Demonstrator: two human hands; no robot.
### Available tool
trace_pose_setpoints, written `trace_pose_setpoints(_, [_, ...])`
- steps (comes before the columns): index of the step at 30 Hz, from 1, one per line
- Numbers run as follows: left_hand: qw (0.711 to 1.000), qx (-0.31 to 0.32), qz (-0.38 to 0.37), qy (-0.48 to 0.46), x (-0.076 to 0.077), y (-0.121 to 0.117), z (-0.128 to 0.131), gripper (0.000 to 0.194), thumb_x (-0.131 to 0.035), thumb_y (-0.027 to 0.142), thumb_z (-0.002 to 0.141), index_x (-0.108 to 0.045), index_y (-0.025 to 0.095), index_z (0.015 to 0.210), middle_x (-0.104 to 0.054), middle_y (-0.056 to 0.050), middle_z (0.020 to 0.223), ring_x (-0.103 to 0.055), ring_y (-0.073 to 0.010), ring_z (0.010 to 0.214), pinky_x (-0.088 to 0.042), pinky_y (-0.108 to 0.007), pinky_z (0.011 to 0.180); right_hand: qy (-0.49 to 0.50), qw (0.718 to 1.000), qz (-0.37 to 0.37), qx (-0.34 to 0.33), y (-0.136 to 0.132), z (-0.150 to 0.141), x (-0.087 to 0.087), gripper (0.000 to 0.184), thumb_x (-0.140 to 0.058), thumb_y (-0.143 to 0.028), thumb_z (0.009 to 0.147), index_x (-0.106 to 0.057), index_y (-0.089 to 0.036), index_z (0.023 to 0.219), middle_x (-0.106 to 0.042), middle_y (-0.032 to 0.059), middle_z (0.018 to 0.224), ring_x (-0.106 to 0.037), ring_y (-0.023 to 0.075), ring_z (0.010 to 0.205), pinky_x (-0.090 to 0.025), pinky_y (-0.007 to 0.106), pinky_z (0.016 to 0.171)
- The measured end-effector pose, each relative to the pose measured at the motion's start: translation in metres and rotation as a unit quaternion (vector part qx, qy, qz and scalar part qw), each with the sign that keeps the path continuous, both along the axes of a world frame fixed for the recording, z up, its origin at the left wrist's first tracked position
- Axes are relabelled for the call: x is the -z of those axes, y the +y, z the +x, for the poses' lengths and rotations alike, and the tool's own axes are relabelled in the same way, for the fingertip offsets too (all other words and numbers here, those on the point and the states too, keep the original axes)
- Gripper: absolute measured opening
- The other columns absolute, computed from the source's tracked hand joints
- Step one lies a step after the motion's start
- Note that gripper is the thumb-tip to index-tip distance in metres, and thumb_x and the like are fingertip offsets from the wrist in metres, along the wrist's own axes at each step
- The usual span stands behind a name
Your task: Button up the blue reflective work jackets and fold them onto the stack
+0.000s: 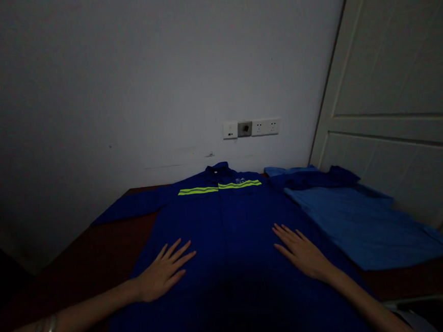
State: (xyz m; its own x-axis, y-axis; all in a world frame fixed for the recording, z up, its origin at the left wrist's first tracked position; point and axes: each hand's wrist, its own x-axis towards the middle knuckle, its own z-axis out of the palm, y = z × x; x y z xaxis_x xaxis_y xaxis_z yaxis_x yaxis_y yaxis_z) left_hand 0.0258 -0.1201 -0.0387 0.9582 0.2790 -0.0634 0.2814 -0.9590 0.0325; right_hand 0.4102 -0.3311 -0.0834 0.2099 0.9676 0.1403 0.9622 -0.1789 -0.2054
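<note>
A dark blue work jacket (210, 223) lies spread front side up, its collar toward the wall and its sleeves out to both sides. Yellow-green reflective strips (198, 191) cross its chest, with small white lettering above the right-hand one. My left hand (163, 273) rests flat on the left part of the jacket, fingers spread. On the right part lies my right hand (301, 252), also flat, with its fingers stretched out. Neither hand grips anything. The jacket's lower middle is lost in dark shadow.
A lighter blue cloth or garment (360, 221) lies to the right, partly under the jacket's sleeve. Beneath everything is a reddish-brown table (108, 246) against a pale wall with sockets (259, 127). A white panelled door (395, 86) stands at the right.
</note>
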Motion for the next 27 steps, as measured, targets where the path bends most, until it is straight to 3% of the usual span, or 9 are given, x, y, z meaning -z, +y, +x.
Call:
trace_pose_setpoints(4, [1.000, -0.017, -0.010, 0.014, -0.001, 0.009, -0.013, 0.047, -0.023, 0.040, 0.094, -0.012, 0.038, 0.140, -0.010, 0.000, 0.149, -0.011, -0.0294, 0.135, -0.016, -0.056, 0.105, -0.018, 0.999, -0.010, 0.046, -0.034, 0.038, 0.008, 0.066, -0.021, -0.060, 0.086, -0.027, -0.021, 0.139, -0.027, 0.0043, 0.145, -0.021, 0.0212, 0.133, -0.018, 0.045, 0.109])
trace_pose_setpoints(9, [1.000, -0.006, 0.004, 0.008, -0.022, -0.020, 0.009, 0.052, -0.027, 0.041, 0.093, -0.014, 0.028, 0.142, -0.010, -0.006, 0.149, -0.011, -0.0284, 0.135, -0.018, -0.051, 0.106, -0.037, 0.999, -0.001, 0.034, -0.036, 0.017, -0.002, 0.068, -0.022, -0.061, 0.086, -0.031, -0.018, 0.138, -0.030, 0.0086, 0.143, -0.025, 0.0230, 0.132, -0.020, 0.046, 0.108])
trace_pose_setpoints(14, [0.983, 0.167, 0.072, -0.008, -0.036, -0.098, 0.047, 0.075, -0.042, 0.052, 0.083, -0.016, 0.014, 0.142, -0.009, -0.011, 0.148, -0.005, -0.0297, 0.136, -0.019, -0.047, 0.108, -0.021, 0.999, 0.014, -0.046, -0.012, -0.012, -0.015, 0.063, -0.023, -0.059, 0.087, -0.027, -0.024, 0.139, -0.022, 0.0066, 0.147, -0.018, 0.0232, 0.134, -0.018, 0.046, 0.108])
trace_pose_setpoints(16, [0.962, 0.253, 0.105, -0.015, -0.034, -0.127, 0.059, 0.074, -0.043, 0.054, 0.080, -0.025, 0.013, 0.140, -0.017, -0.009, 0.147, -0.007, -0.0284, 0.136, -0.019, -0.046, 0.109, -0.008, 0.999, 0.003, -0.050, 0.002, -0.012, -0.016, 0.064, -0.023, -0.060, 0.086, -0.027, -0.024, 0.140, -0.019, 0.0080, 0.147, -0.016, 0.0246, 0.134, -0.018, 0.047, 0.107])
trace_pose_setpoints(18, [0.945, 0.291, 0.146, -0.036, -0.028, -0.147, 0.069, 0.067, -0.046, 0.048, 0.081, -0.033, 0.012, 0.137, -0.023, -0.009, 0.146, -0.012, -0.0276, 0.135, -0.023, -0.045, 0.108, -0.005, 0.999, -0.008, -0.039, 0.017, -0.005, -0.017, 0.068, -0.021, -0.062, 0.085, -0.028, -0.022, 0.140, -0.019, 0.0105, 0.147, -0.016, 0.0260, 0.134, -0.019, 0.046, 0.107])
trace_pose_setpoints(21, [0.930, 0.310, 0.187, -0.065, -0.017, -0.157, 0.081, 0.056, -0.044, 0.036, 0.083, -0.039, 0.011, 0.133, -0.027, -0.010, 0.144, -0.020, -0.0275, 0.134, -0.028, -0.044, 0.106, -0.020, 0.999, -0.016, -0.025, 0.041, 0.011, -0.017, 0.072, -0.019, -0.064, 0.084, -0.028, -0.019, 0.140, -0.019, 0.0125, 0.147, -0.016, 0.0277, 0.134, -0.020, 0.046, 0.106])
trace_pose_setpoints(27, [0.915, 0.341, 0.202, -0.077, -0.008, -0.142, 0.099, 0.053, -0.038, 0.031, 0.084, -0.039, 0.009, 0.133, -0.033, -0.013, 0.141, -0.028, -0.0273, 0.131, -0.029, -0.042, 0.105, -0.038, 0.999, -0.034, 0.008, 0.078, 0.040, -0.015, 0.075, -0.020, -0.065, 0.083, -0.027, -0.016, 0.140, -0.020, 0.0144, 0.147, -0.017, 0.0287, 0.134, -0.019, 0.045, 0.106])
